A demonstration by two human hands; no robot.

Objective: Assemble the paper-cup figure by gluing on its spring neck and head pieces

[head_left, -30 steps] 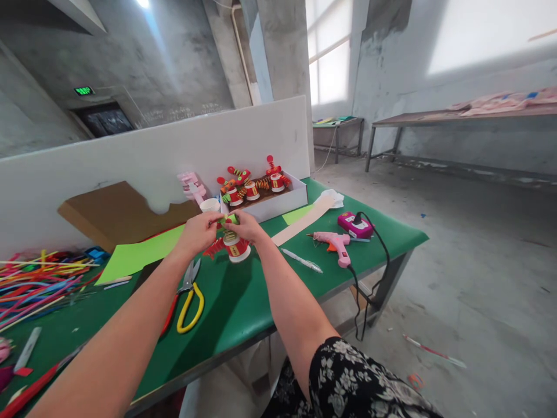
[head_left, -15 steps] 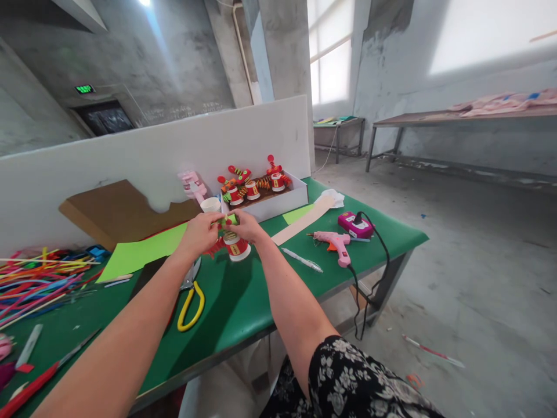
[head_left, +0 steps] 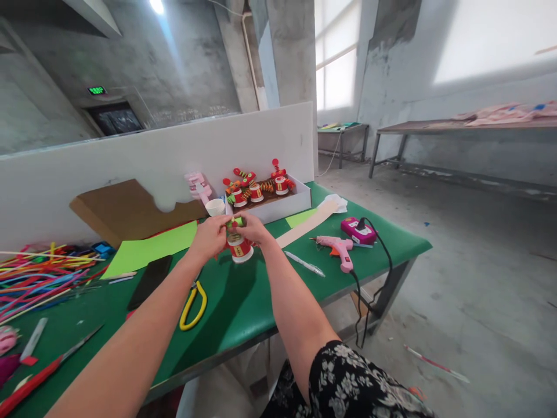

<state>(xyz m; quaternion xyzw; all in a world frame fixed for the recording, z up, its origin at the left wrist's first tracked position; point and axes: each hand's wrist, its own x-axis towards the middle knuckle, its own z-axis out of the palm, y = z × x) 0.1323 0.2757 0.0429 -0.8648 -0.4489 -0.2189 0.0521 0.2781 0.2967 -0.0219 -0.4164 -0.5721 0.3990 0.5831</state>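
Both my hands meet over a paper-cup figure [head_left: 241, 249], a red-wrapped white cup turned upside down with a green piece on top. My left hand [head_left: 211, 237] is closed on the left side of that green top. From the right, my right hand [head_left: 252, 228] pinches the same part, and its fingers partly cover it. Behind them, a white box [head_left: 278, 208] holds several similar red cup figures [head_left: 256, 190]. A plain white paper cup [head_left: 215, 207] stands close behind my left hand. Yellow-handled scissors [head_left: 194, 306] lie nearer me, partly hidden by my left forearm.
A pink glue gun [head_left: 337, 247] rests at the right by a magenta power socket [head_left: 359, 230], its black cord hanging off the edge. A pen [head_left: 304, 263], a peach paper strip [head_left: 304, 229], light-green paper [head_left: 150, 252] and coloured pipe cleaners [head_left: 47, 278] lie around the green table.
The view has shifted slightly, so the scene sits a little lower and to the right. Both hands remain on the cup figure, which appears turned a little.
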